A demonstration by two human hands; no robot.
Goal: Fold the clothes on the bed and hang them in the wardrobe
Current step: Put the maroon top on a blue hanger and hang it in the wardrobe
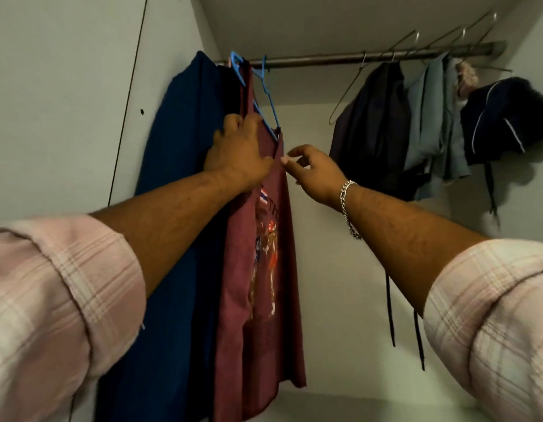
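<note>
At the rail's nine o'clock end, the maroon shirt (pixel 258 284) is hung lengthwise toward six o'clock, gripped by the nearer left hand (pixel 236 153); the right hand (pixel 312 172), at three o'clock, is loosely curled, empty

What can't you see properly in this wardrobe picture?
- Head view: the left hand covers the maroon shirt where it meets the blue hanger.
- The shirt's print is too blurry to read.
- The navy garment is cut off by the bottom edge.
- The right hand: pinching the shirt's edge or just near it, unclear.
</note>
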